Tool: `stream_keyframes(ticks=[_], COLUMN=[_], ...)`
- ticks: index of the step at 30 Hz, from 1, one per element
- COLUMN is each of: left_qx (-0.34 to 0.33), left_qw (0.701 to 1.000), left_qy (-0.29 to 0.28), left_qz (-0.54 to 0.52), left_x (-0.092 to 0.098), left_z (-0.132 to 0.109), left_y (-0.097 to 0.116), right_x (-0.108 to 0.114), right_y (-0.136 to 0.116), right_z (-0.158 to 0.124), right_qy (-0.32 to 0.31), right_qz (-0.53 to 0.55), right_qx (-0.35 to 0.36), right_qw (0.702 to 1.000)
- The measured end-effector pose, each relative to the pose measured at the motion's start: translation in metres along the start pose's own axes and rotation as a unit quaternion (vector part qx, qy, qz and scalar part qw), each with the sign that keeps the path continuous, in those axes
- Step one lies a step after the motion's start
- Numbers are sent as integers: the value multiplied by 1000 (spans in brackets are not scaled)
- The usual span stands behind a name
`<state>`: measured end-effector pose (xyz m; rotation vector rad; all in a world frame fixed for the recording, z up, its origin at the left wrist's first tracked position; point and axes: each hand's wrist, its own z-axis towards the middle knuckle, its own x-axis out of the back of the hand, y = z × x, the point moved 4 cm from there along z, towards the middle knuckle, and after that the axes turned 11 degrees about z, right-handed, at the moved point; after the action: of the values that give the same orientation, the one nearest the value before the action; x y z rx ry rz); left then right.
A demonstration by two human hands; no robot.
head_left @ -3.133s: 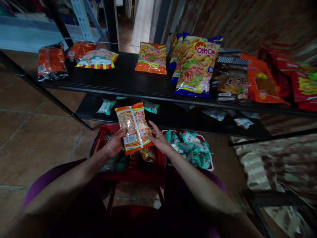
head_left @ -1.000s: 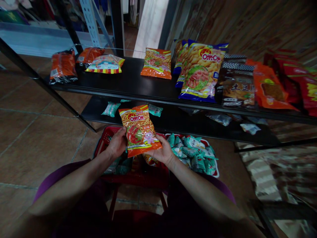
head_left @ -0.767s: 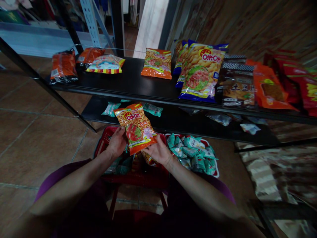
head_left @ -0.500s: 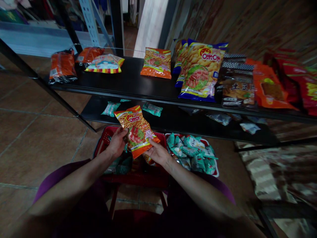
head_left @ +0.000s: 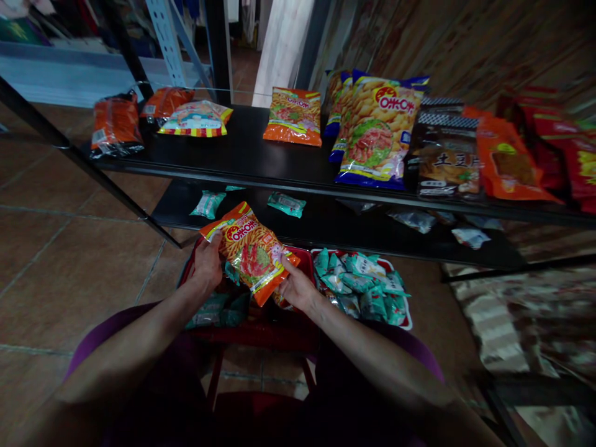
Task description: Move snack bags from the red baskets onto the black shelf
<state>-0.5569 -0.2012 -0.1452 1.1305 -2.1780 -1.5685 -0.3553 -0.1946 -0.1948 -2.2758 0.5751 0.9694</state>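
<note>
An orange and yellow snack bag (head_left: 251, 248) is held tilted between my two hands, its printed front facing up. My left hand (head_left: 208, 264) grips its left edge, with the thumb on the front. At the lower right corner, my right hand (head_left: 297, 284) pinches the bag, and the fingers beneath are hidden. Below the bag stands a red basket (head_left: 305, 264) with teal packets (head_left: 212, 313) and other snack bags in it, partly covered by my hands. A matching orange snack bag (head_left: 293, 118) leans upright on the black upper shelf (head_left: 233, 155).
Right of the red basket, a white-rimmed basket (head_left: 407, 313) holds several teal packets (head_left: 363, 279). Blue and yellow snack bags (head_left: 379, 133), brown bags (head_left: 447, 155) and red bags (head_left: 570, 155) line the upper shelf. Small packets (head_left: 286, 203) lie on the lower shelf (head_left: 316, 230).
The snack bag has turned so its upper end points further left. My left hand has shifted left and slightly down with it, while my right hand stays nearly in place.
</note>
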Motion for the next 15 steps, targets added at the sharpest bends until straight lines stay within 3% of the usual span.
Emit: stream_keyframes(ticks=[7,15], left_qx=[11,1], left_qw=[999,998], left_qy=[29,9], left_qz=[14,55], left_x=[9,13], left_z=[12,13], left_y=[-5,-1], right_x=[-6,-6], right_y=[-5,-11], right_z=[-3,-3], right_qy=[-8,-6], right_qz=[29,30], right_qx=[-31,-47], right_qw=[999,998])
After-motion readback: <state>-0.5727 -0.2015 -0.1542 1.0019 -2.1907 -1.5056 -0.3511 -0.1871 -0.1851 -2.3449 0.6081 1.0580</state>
